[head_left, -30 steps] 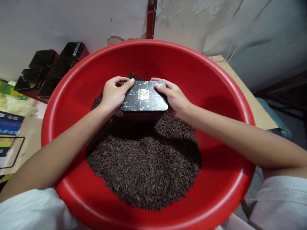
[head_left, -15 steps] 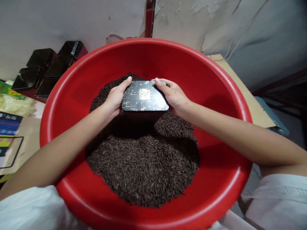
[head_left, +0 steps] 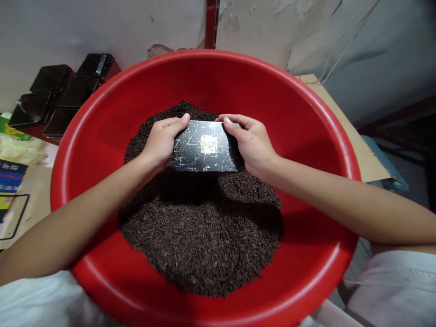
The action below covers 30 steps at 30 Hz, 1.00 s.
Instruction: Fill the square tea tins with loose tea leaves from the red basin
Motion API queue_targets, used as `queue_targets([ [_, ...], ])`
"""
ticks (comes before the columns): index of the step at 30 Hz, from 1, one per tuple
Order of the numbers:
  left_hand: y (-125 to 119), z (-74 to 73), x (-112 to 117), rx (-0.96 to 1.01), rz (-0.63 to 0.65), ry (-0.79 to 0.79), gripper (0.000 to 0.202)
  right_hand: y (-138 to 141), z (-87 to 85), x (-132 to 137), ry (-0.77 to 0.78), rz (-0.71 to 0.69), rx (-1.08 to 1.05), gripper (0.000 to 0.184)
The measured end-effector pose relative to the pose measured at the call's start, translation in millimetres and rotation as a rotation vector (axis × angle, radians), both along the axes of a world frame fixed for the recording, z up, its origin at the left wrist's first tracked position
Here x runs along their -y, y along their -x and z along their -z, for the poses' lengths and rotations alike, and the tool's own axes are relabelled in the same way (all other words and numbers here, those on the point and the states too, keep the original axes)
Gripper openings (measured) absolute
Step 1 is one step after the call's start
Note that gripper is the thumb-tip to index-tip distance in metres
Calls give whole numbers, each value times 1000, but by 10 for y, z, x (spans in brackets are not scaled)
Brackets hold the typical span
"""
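Between my two hands is a dark tin (head_left: 206,146) with gold specks and a gold square on its lid. My left hand (head_left: 163,138) grips its left side, the thumb lying on the far left corner of the lid. On the other side my right hand (head_left: 254,143) clasps the tin, its thumb at the far right corner. The tin is over loose dark tea leaves (head_left: 204,245), heaped in a large red basin (head_left: 316,254). Its shadow falls across the heap. The fingers under the tin are hidden.
Several dark tins (head_left: 51,79) stand in rows left of the basin. A colourful printed package (head_left: 10,181) lies at the left edge. Cardboard (head_left: 361,154) is at the right, and a peeling wall (head_left: 259,32) rises behind the basin.
The tin has tilted so that its lid faces me more, and its dark front side no longer shows. Both hands still hold it. The view has shifted slightly.
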<state>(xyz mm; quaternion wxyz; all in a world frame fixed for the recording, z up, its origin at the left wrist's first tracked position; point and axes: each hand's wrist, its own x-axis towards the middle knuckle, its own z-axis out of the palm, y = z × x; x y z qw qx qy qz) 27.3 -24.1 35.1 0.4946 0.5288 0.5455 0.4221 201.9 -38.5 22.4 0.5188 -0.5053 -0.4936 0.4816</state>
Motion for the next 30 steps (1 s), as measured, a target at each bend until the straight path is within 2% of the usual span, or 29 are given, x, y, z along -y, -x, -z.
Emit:
queue_targets([
  [4, 17, 13, -35, -69, 19, -18, 33, 14, -11, 7, -109, 24, 177, 16],
  [6, 20, -25, -35, -200, 53, -128, 29, 21, -13, -21, -154, 34, 238, 15],
  [8, 16, -97, 0, -391, 121, -304, 27, 26, -3, -60, -170, 18, 258, 15],
  [10, 12, -175, 54, -596, 282, -434, 44, 14, 15, -102, -158, -25, 246, 15],
  [13, 33, -235, 97, -848, 534, -480, 89, -70, 31, -178, -169, -172, 206, 22],
  [14, 48, -236, 89, -906, 565, -479, 99, -118, 32, -209, -183, -256, 214, 35],
  [17, 100, -210, 14, -1007, 564, -465, 109, -281, 40, -302, -224, -526, 328, 102],
  [18, 115, -202, -13, -1028, 562, -460, 109, -324, 52, -325, -240, -584, 376, 116],
  [20, 134, -198, -46, -1076, 566, -450, 107, -374, 87, -347, -295, -621, 460, 126],
  [24, 141, -220, -13, -1126, 559, -441, 104, -337, 112, -291, -499, -552, 680, 120],
  [26, 130, -231, 18, -1135, 546, -446, 101, -293, 60, -229, -668, -491, 824, 108],
  [27, 122, -234, 29, -1147, 542, -448, 99, -272, 25, -195, -757, -470, 888, 95],
  [30, 94, -238, 34, -1189, 535, -443, 96, -231, -61, -107, -959, -449, 999, 43],
])
